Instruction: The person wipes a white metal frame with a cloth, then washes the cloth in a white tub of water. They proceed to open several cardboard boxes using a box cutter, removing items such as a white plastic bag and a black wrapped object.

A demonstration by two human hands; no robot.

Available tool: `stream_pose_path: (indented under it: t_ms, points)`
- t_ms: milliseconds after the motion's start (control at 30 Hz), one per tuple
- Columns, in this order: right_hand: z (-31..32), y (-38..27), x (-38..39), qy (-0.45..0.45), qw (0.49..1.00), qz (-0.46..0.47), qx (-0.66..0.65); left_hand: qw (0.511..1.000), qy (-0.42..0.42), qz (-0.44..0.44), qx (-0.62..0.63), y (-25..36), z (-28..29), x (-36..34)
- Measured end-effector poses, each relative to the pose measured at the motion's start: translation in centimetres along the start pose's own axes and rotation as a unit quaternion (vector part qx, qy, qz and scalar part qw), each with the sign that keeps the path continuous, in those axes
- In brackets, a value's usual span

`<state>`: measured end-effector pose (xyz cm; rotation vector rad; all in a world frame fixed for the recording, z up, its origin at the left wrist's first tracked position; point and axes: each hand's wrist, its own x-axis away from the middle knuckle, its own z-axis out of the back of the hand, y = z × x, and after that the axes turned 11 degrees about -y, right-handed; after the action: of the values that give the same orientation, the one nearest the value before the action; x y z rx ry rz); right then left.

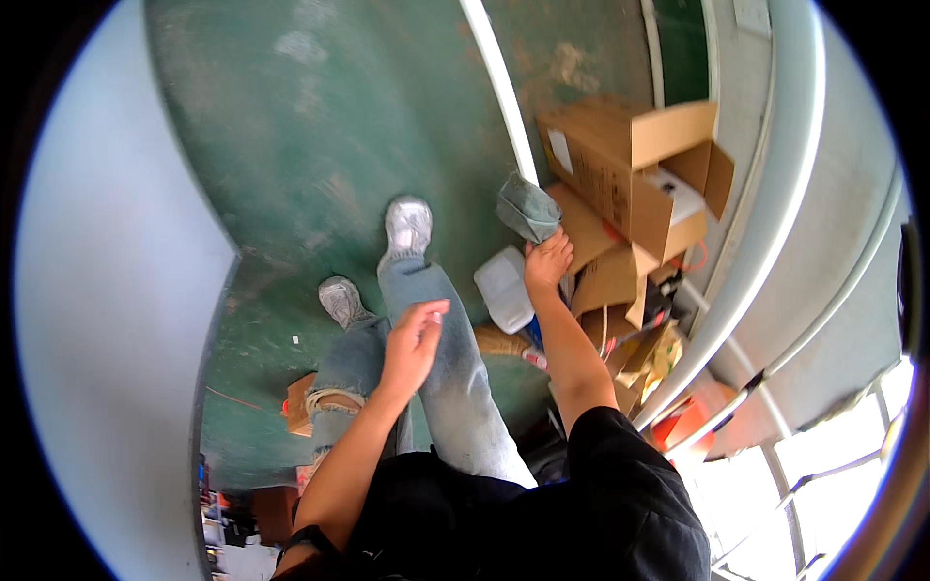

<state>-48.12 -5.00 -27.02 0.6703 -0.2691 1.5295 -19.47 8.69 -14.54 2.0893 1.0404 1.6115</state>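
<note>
My right hand [549,259] reaches out to the right, its fingers closed on the near end of a folded grey-green cloth [529,208]. The cloth hangs over the floor beside the cardboard boxes. Below it, next to my right wrist, is a translucent white plastic jug [505,289]. In front of my right thigh, my left hand [415,346] is held in the air, fingers loosely bent and thumb apart, with nothing visible in it.
An open cardboard box [605,184] sits on flattened cardboard to the right, with mixed clutter nearer me. A thick white pipe [775,223] curves along the right side. A pale panel [107,290] fills the left. White stripes cross the green floor [320,116].
</note>
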Motion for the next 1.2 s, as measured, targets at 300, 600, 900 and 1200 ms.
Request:
stream_pose_path:
  t_ms: [300, 600, 900, 1200]
  points:
    - [-5.7, 0.9, 3.0, 0.183, 0.983, 0.01, 0.02, 0.998, -0.025, 0.023, -0.06, -8.7, -1.7, 3.1]
    - [-5.7, 7.9, 8.8, 0.09, 0.987, 0.06, -0.116, 0.995, -0.045, 0.058, -0.068, -10.1, -3.2, 4.9]
    - [-8.8, 12.8, 11.8, 0.127, 0.99, -0.019, -0.063, 0.993, -0.048, 0.062, -0.083, -11.7, -2.6, 6.3]
    - [5.3, 5.2, 22.0, 0.041, 0.966, -0.078, -0.243, 0.994, -0.025, 0.025, -0.105, -9.3, 0.8, 10.6]
